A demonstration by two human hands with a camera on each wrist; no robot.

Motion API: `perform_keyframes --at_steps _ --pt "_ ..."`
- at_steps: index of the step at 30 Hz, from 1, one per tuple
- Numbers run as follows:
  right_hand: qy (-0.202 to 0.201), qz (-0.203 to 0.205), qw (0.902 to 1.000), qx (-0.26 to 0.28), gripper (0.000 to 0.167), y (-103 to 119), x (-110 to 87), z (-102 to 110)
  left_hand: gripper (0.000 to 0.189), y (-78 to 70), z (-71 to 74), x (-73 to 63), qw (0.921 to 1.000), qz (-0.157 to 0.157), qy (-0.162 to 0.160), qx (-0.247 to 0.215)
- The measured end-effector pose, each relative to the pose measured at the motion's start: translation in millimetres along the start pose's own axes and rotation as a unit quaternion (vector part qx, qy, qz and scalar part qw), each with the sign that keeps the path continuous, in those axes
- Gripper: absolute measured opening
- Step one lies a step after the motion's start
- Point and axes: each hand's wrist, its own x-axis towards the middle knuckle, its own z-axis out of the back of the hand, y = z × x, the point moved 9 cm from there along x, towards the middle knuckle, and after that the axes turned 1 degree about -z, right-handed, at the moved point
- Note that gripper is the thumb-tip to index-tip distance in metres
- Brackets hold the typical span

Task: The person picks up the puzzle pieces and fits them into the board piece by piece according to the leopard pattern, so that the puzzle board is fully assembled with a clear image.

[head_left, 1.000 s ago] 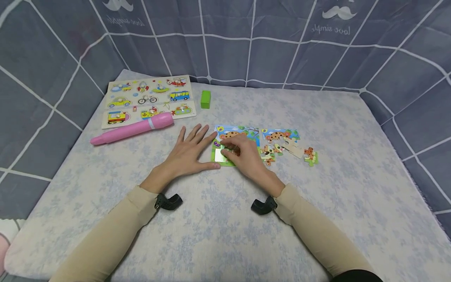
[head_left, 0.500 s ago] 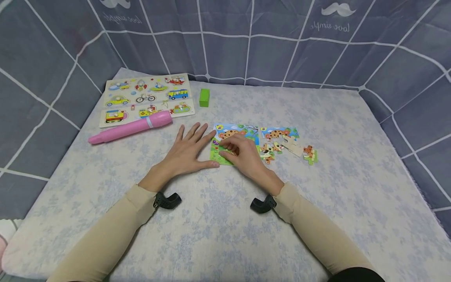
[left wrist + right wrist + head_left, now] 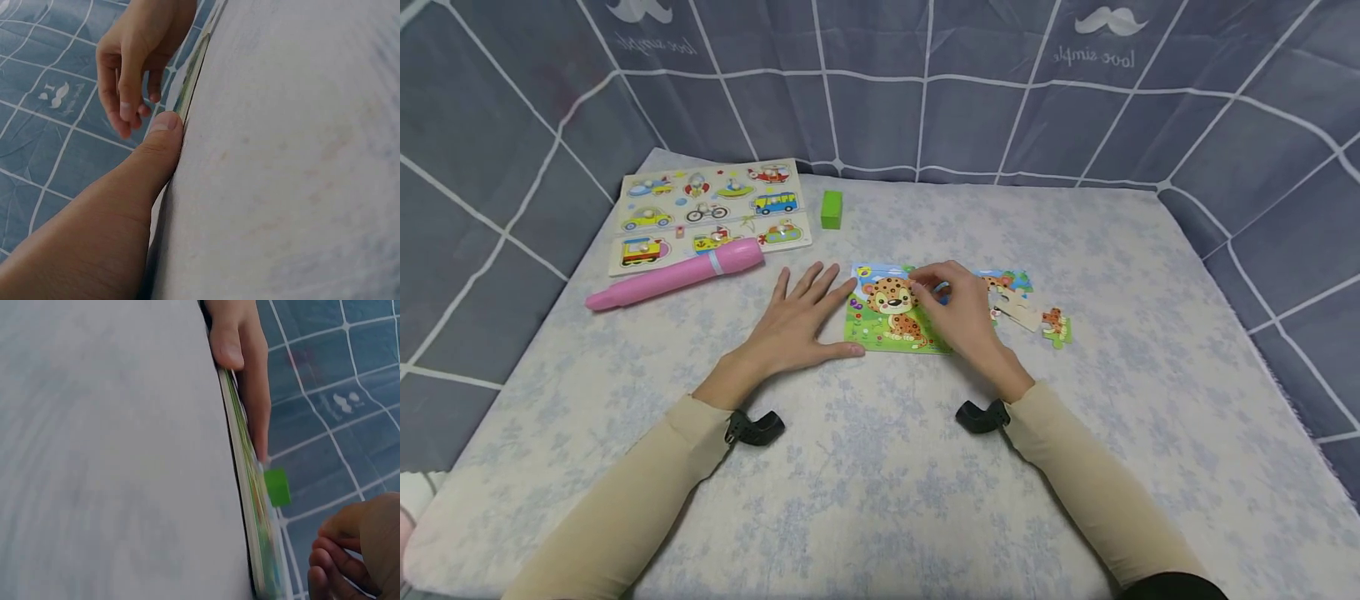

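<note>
A leopard jigsaw stretches lengthwise from a person's flat, spread left hand, touching its edge, to the loosely curled, seemingly empty right hand, nearer the loose pieces.

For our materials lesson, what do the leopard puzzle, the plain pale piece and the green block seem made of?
Leopard puzzle: printed wood or card, perhaps; its pale edge shows from the right wrist.
Plain pale piece: bare wood or card, probably; tan and matte.
Green block: painted wood or plastic; evenly coloured, gloss unclear.
</note>
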Motion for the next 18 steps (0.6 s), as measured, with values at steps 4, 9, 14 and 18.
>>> perform_keyframes --at_steps 4,9,14,18 --pt "-0.004 -0.014 0.9999 -0.007 0.017 -13.0 -4.8 18.8 0.106 -1.7 0.3 0.1 1.0000 0.003 0.001 0.001" --pt "-0.015 -0.029 0.9990 -0.029 0.018 -27.8 -16.3 43.5 0.105 -3.1 0.7 0.9 1.0000 0.002 0.003 -0.003" --pt "-0.046 -0.068 0.9962 -0.030 0.017 -45.2 -29.1 67.1 0.105 -2.9 0.3 1.8 1.0000 -0.001 0.002 -0.002" --pt "-0.070 -0.076 0.9937 -0.042 0.018 -52.4 -33.3 81.1 0.105 -0.8 -1.5 1.9 1.0000 0.000 -0.002 0.000"
